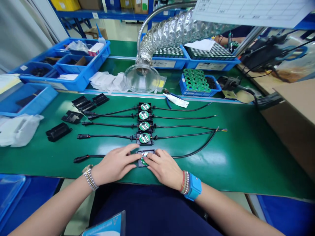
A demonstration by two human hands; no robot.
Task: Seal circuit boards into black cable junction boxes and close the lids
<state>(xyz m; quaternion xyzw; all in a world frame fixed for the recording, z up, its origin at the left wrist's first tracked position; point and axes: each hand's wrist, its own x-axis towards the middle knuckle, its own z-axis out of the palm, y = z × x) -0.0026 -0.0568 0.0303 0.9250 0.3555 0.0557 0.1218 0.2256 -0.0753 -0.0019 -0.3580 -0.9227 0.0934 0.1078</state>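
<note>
A black housing with a green circuit board lies on the green mat near its front edge, a black cable running out to each side. My left hand has its fingers spread, the tips at the housing's left side. From the right, my right hand rests its fingertips on the board, partly covering it; whether they pinch anything is hidden. Behind stand several similar housings in a column, each with a round green board and cables on both sides.
Loose black housings lie at the left. Behind are blue bins, a fume hood, pliers and a white tube, and a basket of green boards. A cardboard box stands right. Another person's hand shows behind.
</note>
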